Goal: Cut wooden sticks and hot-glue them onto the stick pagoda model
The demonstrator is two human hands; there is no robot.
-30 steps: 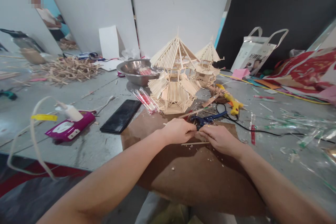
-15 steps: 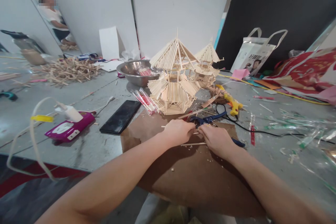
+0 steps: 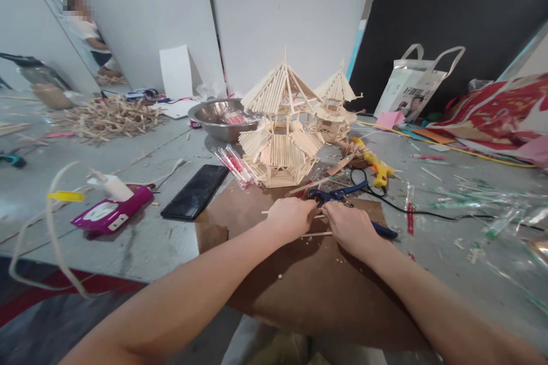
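Observation:
My left hand [image 3: 291,218] is closed round a thin wooden stick [image 3: 264,213], whose end sticks out on its left side. Right beside it, my right hand [image 3: 349,225] is closed too, its fingertips meeting the same stick between the hands. Another stick [image 3: 315,234] lies below them on the brown sheet [image 3: 299,308]. Blue-handled pliers [image 3: 357,189] lie just behind and under my right hand; their jaws are partly hidden. Behind my hands stands a pavilion model of wooden sticks [image 3: 282,151], with a second, smaller model [image 3: 336,91] at its right.
A black phone [image 3: 194,193] and a purple power strip [image 3: 112,208] lie at left. Farther back are a metal bowl [image 3: 222,125] and a stick pile [image 3: 111,118]. A yellow glue gun [image 3: 379,171], its black cable and plastic wrappers [image 3: 492,205] are at right. A person [image 3: 88,28] is far left.
The whole view has shifted slightly. My hands stay close together at almost the same spot, still closed at the stick.

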